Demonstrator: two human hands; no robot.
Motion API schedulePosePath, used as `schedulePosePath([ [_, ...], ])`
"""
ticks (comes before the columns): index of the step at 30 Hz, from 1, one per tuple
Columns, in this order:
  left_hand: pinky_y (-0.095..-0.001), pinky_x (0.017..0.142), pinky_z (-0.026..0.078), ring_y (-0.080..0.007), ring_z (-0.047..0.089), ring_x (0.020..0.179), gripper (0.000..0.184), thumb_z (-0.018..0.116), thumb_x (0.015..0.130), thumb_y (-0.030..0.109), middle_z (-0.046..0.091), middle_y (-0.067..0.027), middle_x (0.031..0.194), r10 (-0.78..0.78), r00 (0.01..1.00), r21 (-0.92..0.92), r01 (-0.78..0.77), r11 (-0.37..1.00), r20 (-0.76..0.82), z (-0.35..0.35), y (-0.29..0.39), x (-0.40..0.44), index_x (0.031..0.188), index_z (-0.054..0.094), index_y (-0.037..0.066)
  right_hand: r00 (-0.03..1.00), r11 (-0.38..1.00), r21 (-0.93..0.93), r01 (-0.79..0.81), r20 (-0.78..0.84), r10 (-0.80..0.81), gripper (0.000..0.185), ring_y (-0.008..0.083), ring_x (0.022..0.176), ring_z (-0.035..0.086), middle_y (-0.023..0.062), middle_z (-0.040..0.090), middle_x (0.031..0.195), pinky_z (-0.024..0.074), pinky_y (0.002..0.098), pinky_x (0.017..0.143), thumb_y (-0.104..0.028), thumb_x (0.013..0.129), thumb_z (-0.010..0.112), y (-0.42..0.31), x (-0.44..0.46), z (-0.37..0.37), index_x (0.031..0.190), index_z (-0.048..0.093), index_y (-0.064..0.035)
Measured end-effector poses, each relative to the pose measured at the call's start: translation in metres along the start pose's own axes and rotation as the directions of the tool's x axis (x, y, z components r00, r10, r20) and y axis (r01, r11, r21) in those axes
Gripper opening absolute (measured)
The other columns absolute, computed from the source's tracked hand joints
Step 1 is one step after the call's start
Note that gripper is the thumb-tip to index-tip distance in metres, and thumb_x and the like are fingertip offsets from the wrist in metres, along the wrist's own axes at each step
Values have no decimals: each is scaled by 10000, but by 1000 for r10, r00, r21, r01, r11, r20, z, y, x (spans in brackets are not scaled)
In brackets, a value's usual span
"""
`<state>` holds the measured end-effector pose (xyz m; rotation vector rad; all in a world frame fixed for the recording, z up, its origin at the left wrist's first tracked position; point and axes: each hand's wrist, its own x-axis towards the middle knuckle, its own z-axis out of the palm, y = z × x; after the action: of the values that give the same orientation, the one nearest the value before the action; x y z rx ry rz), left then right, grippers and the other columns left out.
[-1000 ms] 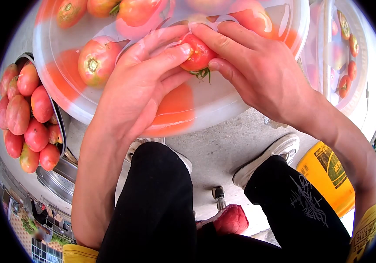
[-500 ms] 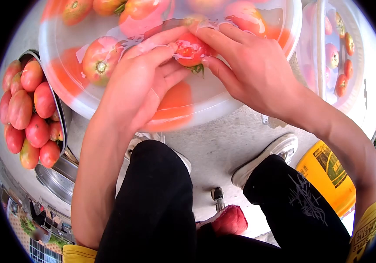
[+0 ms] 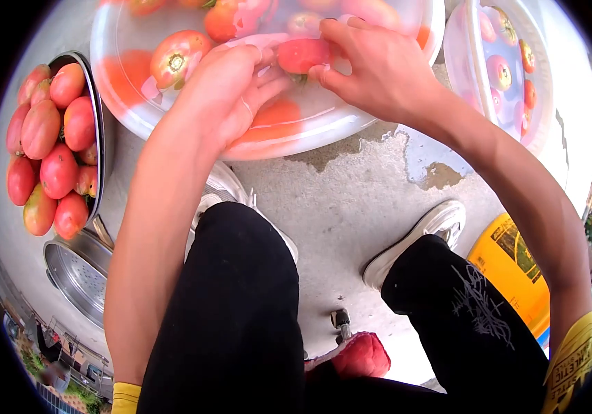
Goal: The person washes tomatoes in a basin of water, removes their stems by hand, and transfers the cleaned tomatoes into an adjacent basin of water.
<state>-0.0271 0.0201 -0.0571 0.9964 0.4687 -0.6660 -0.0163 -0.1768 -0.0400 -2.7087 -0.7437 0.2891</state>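
Note:
A small red tomato (image 3: 302,55) lies in the water of a large translucent basin (image 3: 268,147), between my two hands. My right hand (image 3: 372,65) grips its right side, thumb below and fingers above. My left hand (image 3: 230,86) is at its left, partly under the water, with the fingers spread and the fingertips blurred by the surface. Whether the left fingertips touch the tomato is hard to tell. A larger tomato (image 3: 177,60) with a pale stem scar floats beside my left hand. Several others sit farther back in the basin.
At the left a dark-rimmed container (image 3: 105,148) is heaped with tomatoes, above a perforated metal pan (image 3: 78,276). A second translucent basin (image 3: 465,62) with tomatoes stands at the right. A yellow container (image 3: 513,269) is beside my right leg. Wet patches mark the floor.
The view has shifted, so the basin sits higher in it. The tomato has gone from above the water into it, and my left thumb has come off it.

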Motion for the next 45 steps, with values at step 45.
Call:
schedulePosePath([
  [45,-370,982,531,-238,627,1045,249,594,956,117,632,-154,1114,47,997,-28,-48,998,-53,6,2,-6,1144,588,-46,972,986,92,-142,-173,157,285,377,827,652,190,650,925,516,472,740,-248,872,567,-8,6,4,1018,536,-6],
])
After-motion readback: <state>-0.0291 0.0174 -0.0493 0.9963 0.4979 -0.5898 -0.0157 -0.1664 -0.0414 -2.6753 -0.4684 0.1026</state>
